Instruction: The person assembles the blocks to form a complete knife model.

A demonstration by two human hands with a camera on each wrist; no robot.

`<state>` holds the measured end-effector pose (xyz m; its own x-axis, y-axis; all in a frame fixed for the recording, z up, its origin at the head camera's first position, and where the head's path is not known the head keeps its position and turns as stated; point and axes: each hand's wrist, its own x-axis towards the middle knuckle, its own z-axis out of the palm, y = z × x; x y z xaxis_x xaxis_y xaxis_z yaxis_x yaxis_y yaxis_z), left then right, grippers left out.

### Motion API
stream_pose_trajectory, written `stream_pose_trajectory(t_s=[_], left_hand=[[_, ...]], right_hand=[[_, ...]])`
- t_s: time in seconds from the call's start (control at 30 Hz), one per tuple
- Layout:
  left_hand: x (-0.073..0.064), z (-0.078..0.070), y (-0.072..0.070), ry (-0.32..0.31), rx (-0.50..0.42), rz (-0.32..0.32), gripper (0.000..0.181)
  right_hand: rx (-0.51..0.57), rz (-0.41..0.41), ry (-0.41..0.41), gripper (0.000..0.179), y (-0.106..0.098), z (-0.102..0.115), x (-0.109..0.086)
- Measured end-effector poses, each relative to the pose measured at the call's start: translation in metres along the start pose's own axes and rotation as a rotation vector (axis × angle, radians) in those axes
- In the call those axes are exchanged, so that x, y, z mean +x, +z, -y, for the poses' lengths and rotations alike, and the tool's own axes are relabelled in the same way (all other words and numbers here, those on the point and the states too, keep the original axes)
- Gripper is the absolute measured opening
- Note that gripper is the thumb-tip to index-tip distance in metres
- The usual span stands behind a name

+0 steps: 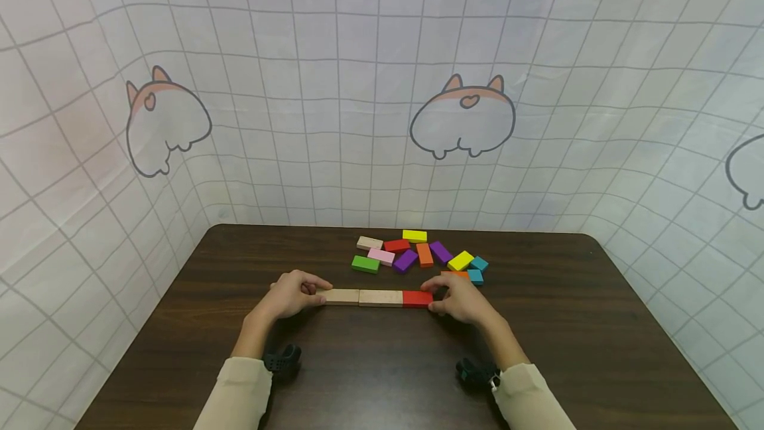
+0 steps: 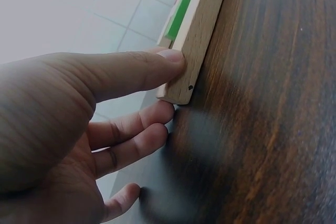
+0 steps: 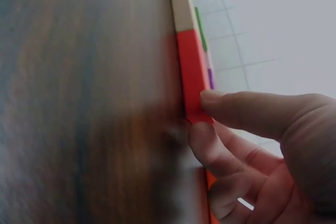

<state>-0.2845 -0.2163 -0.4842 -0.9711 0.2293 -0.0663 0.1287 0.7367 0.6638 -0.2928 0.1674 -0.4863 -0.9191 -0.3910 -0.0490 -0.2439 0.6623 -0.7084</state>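
Three blocks lie end to end in one straight row on the dark table: a plain wooden block at the left, a second wooden block in the middle and a red block at the right. My left hand pinches the row's left end; its thumb lies against the wooden block's side, with other fingers around the end. At the opposite end, my right hand holds the red block between thumb and fingers. The red block's end shows between its fingertips in the right wrist view.
Behind the row lie several loose coloured blocks, among them a green block, a purple block and a yellow block. An orange block lies close behind my right hand. A white gridded curtain surrounds the table's far side.
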Motion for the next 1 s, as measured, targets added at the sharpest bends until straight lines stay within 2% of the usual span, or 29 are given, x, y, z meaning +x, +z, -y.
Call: stream_pose_trajectory(t_s=[0.23,0.47,0.6,0.8,1.0], left_hand=[[-0.001,0.0,-0.001,0.004,-0.005,-0.001,0.021],[-0.001,0.0,0.0,-0.001,-0.007,-0.001,0.021],[-0.001,0.0,0.0,-0.005,-0.006,-0.003,0.021],[-0.001,0.0,0.0,-0.005,-0.014,0.005,0.021],[-0.001,-0.001,0.001,0.002,-0.016,0.006,0.021]], right_hand=[[0.05,-0.006,-0.071,0.036,-0.021,-0.012,-0.006],[0.085,-0.084,-0.01,0.039,-0.042,-0.032,-0.008],[0.053,-0.114,0.013,0.039,-0.05,-0.043,-0.007],[-0.005,-0.118,0.019,0.039,-0.057,-0.057,-0.002],[-0.086,-0.126,-0.021,0.035,-0.061,-0.062,0.004]])
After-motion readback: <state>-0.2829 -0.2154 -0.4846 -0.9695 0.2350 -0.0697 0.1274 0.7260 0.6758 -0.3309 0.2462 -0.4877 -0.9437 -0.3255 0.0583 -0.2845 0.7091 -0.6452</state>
